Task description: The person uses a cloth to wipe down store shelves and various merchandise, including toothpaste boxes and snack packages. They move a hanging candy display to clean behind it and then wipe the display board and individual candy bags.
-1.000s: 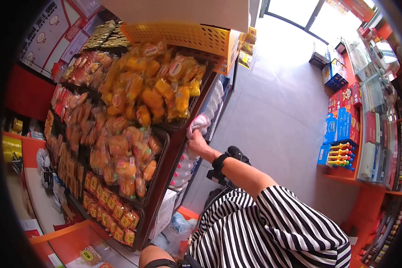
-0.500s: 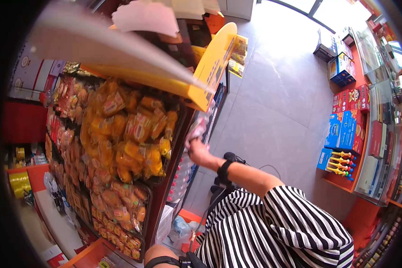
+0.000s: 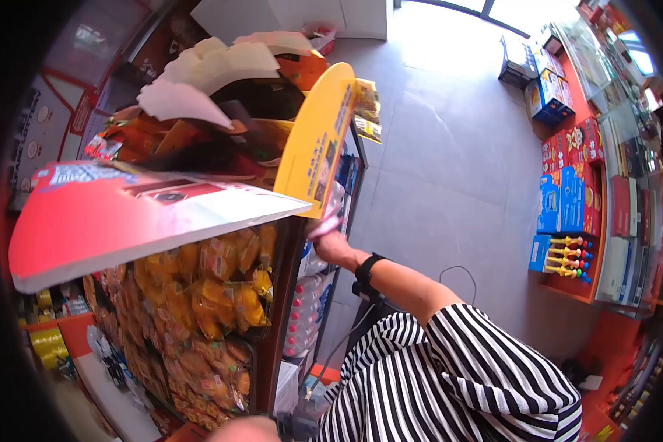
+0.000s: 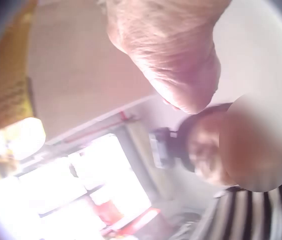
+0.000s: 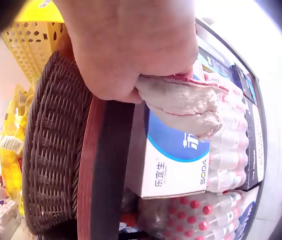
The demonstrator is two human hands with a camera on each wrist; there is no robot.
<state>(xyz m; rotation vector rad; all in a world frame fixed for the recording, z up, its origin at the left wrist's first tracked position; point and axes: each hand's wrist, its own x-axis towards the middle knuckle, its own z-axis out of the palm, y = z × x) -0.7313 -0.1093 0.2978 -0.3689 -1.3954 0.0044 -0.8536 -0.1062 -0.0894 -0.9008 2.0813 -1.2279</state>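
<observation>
My right hand (image 3: 337, 249) grips a folded pinkish-white cloth (image 5: 183, 102) at the side edge of the dark red-brown shelf (image 5: 93, 175). Below the cloth, in the right wrist view, stands a white and blue soda carton (image 5: 176, 167). Blurred at the bottom of the head view is part of my left hand (image 3: 244, 430). In the left wrist view the left hand (image 4: 173, 55) hangs in from the top, its fingers hidden. A red board with a white edge (image 3: 147, 228) slants over the packaged yellow breads (image 3: 221, 276).
A yellow sign panel (image 3: 317, 140) stands upright at the shelf corner. Bottles with red caps (image 3: 302, 313) fill the lower shelf side. A brown wicker basket (image 5: 53, 145) sits along the shelf edge. Across the grey floor (image 3: 442, 169) are blue boxes (image 3: 560, 199) and a glass counter.
The view has shifted forward along the shelf, and the red board now slants across the breads. My right hand stays on the shelf edge with the cloth, slightly lower than a second ago.
</observation>
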